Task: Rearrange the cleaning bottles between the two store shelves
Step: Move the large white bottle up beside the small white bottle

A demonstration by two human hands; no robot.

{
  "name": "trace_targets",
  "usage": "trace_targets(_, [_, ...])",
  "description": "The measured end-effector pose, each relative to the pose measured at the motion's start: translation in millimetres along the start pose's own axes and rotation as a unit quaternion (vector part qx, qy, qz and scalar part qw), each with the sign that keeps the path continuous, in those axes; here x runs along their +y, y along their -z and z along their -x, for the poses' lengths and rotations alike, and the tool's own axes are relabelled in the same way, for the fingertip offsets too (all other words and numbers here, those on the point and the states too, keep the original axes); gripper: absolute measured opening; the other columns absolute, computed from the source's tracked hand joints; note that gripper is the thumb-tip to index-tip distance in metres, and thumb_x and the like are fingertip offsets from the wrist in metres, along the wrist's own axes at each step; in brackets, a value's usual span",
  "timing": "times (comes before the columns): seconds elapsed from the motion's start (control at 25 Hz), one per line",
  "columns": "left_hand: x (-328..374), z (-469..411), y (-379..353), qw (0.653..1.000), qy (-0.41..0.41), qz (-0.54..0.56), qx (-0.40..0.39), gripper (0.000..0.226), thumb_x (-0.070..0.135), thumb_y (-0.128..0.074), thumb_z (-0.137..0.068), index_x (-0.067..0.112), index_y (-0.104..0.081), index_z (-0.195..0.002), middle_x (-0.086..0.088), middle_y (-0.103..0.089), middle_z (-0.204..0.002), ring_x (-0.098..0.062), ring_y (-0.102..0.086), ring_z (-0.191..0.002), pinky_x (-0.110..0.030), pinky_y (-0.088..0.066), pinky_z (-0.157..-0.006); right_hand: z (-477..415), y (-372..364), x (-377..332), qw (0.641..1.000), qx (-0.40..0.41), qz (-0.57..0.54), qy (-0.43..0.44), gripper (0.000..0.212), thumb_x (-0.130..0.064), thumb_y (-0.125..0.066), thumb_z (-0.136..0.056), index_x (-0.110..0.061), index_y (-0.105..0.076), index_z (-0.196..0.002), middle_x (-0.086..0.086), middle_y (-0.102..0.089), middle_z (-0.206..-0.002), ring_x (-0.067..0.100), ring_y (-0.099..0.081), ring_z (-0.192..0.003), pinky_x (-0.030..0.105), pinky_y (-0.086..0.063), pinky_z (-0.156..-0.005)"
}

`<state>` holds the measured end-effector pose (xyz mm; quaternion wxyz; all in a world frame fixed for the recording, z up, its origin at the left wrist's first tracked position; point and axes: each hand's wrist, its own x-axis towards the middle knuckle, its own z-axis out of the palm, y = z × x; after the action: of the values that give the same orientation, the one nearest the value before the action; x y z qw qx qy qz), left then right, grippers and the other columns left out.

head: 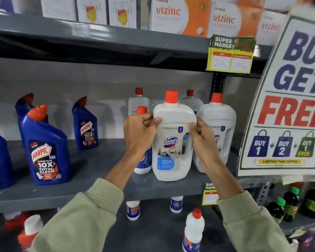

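A white Domex bottle (172, 140) with a red cap stands at the front edge of the middle grey shelf (91, 186). My left hand (139, 132) grips its left shoulder and my right hand (203, 139) grips its right side at the handle. Behind it stand more white red-capped bottles, one large (219, 124) at the right and a smaller one (144, 160) partly hidden by my left wrist. Blue Harpic bottles (46, 150) with red caps occupy the shelf's left half. On the lower shelf stand small white bottles (193, 231).
Orange and white Vizinc boxes (173, 15) fill the top shelf. A yellow price tag (230, 55) hangs from its edge. A "buy get free" poster (287, 99) hangs at the right. Dark green-capped bottles (302, 202) stand low on the right.
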<state>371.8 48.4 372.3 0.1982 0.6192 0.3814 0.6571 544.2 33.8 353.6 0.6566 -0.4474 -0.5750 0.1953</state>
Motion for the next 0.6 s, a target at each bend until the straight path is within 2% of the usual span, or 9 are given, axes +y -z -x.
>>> trace_targets(0.16, [0, 1, -2, 0.998, -0.05, -0.029, 0.014, 0.019, 0.031, -0.071, -0.084, 0.019, -0.076, -0.098, 0.002, -0.08, -0.084, -0.013, -0.075, -0.073, -0.045, -0.062, -0.069, -4, -1, 5, 1.0, -0.011, -0.014, -0.014, 0.025, -0.023, -0.043, -0.105, -0.026, -0.059, -0.124, -0.01, -0.073, -0.112, 0.0, -0.068, -0.105, 0.032, -0.055, -0.099])
trace_targets(0.24, [2, 4, -1, 0.996, -0.078, -0.038, 0.024, 0.022, 0.029, -0.073, -0.084, 0.015, -0.077, -0.101, 0.001, -0.08, -0.089, -0.009, -0.076, -0.076, -0.04, -0.063, -0.07, -4, -3, 9, 1.0, -0.009, -0.001, -0.008, 0.027, -0.02, -0.042, -0.106, -0.031, -0.056, -0.126, -0.009, -0.071, -0.119, 0.001, -0.066, -0.112, 0.033, -0.053, -0.103])
trace_targets(0.32, [1, 5, 0, 0.996, -0.072, -0.038, 0.023, 0.029, 0.027, -0.077, -0.081, 0.013, -0.075, -0.107, 0.0, -0.079, -0.096, -0.005, -0.075, -0.083, -0.035, -0.063, -0.077, -2, -5, 14, 1.0, -0.005, 0.012, 0.002, 0.032, -0.019, -0.043, -0.105, -0.042, -0.052, -0.126, -0.012, -0.068, -0.126, 0.003, -0.063, -0.118, 0.037, -0.052, -0.105])
trace_targets(0.36, [0, 5, 2, 0.997, -0.06, -0.036, 0.023, 0.032, 0.026, -0.079, -0.079, 0.012, -0.075, -0.108, -0.002, -0.079, -0.099, -0.004, -0.075, -0.086, -0.033, -0.063, -0.08, 0, -5, 16, 1.0, 0.001, 0.021, 0.008, 0.035, -0.019, -0.044, -0.105, -0.045, -0.049, -0.128, -0.017, -0.066, -0.126, -0.002, -0.062, -0.118, 0.034, -0.053, -0.104])
trace_targets(0.48, [-5, 11, 12, 0.994, -0.079, -0.047, 0.062, 0.028, 0.025, -0.081, -0.077, 0.011, -0.077, -0.1, -0.003, -0.079, -0.096, -0.006, -0.075, -0.084, -0.033, -0.063, -0.08, 11, -4, 17, 0.995, 0.018, 0.087, 0.05, 0.041, -0.019, -0.05, -0.103, -0.038, -0.042, -0.138, -0.033, -0.056, -0.118, -0.028, -0.054, -0.102, 0.002, -0.044, -0.09])
trace_targets(0.56, [-8, 17, 21, 0.987, -0.105, -0.036, 0.12, 0.026, 0.024, -0.08, -0.077, 0.01, -0.077, -0.099, -0.001, -0.078, -0.095, -0.004, -0.074, -0.084, -0.028, -0.062, -0.079, 19, -6, 20, 0.988, 0.042, 0.123, 0.083, 0.048, -0.02, -0.053, -0.101, -0.026, -0.04, -0.147, -0.023, -0.057, -0.131, -0.02, -0.054, -0.11, -0.007, -0.038, -0.091])
trace_targets(0.6, [-11, 20, 26, 0.984, -0.097, -0.02, 0.149, 0.032, 0.024, -0.081, -0.076, 0.011, -0.076, -0.105, 0.0, -0.077, -0.102, -0.003, -0.073, -0.091, -0.023, -0.06, -0.082, 23, -8, 21, 0.984, 0.06, 0.134, 0.105, 0.054, -0.021, -0.055, -0.1, -0.021, -0.037, -0.151, -0.014, -0.055, -0.14, -0.012, -0.052, -0.121, -0.005, -0.035, -0.097])
